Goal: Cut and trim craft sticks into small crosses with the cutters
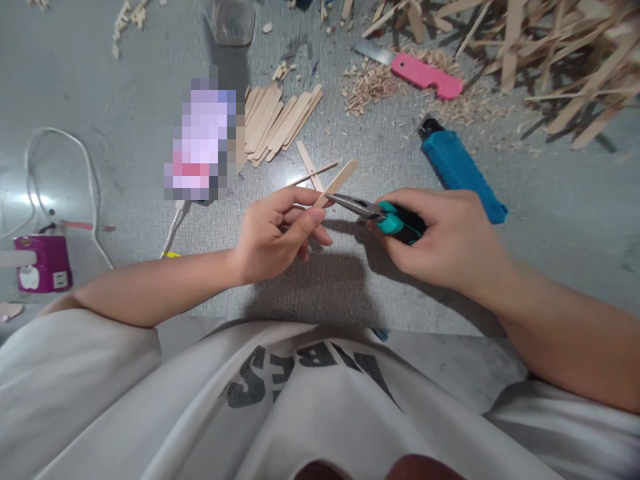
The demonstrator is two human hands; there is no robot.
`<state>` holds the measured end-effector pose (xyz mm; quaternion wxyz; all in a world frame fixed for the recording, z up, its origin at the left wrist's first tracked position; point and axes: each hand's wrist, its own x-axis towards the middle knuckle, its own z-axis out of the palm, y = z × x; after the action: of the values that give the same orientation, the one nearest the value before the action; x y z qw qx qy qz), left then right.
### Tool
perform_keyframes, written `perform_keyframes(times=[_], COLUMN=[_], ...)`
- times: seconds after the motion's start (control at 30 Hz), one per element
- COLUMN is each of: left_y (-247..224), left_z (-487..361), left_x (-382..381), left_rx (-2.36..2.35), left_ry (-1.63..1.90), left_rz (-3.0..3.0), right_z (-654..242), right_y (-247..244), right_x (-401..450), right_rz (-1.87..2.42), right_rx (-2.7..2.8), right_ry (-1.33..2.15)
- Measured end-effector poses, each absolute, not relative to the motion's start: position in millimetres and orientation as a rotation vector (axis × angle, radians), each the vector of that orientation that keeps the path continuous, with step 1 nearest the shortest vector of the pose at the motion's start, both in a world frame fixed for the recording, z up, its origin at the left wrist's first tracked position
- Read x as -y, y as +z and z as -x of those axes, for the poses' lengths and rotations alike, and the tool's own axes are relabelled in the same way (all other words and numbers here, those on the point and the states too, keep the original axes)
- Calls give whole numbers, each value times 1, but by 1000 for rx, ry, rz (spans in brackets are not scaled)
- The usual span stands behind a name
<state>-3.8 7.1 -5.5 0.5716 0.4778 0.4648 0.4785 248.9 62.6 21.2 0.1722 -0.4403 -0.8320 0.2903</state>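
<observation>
Over a grey desk point(560, 227), the left hand point(280, 230) pinches one flat wooden stick point(345, 176) between thumb and fingers. The right hand point(445, 237) grasps one pair of pliers point(393, 220), whose tips meet that stick just beside the left thumb; whether they bite is unclear. The step looks like working the stick with the pliers; the next move seems to call for a steady pinch, thumb clear. Beyond lie one pink knife point(425, 75), one blue cutter point(463, 173) and one blurred-out phone point(203, 137). The fanned sticks point(283, 123) and heaped strips point(550, 53) overlap too much to count.
</observation>
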Motion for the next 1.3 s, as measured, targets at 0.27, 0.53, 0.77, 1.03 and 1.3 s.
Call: perform_keyframes(times=[0.27, 0.53, 0.77, 1.03, 1.3], left_y=[-3, -2, 1, 1, -3], left_z=[5, 3, 0, 2, 3], left_x=[-11, -11, -6, -10, -11], left_rx=[-1019, -1045, -1019, -1043, -974], left_ry=[1084, 1074, 1014, 1028, 1025], left_rz=[-1073, -1077, -980, -968, -970], right_z=[-249, -253, -256, -250, -254], right_y=[19, 18, -2, 18, 28], right_x=[-67, -71, -75, -66, -74], right_rz=[1227, 1234, 1206, 1293, 1270], right_rx=[2356, 2446, 2511, 2470, 2368], right_ry=[919, 778, 345, 756, 1414])
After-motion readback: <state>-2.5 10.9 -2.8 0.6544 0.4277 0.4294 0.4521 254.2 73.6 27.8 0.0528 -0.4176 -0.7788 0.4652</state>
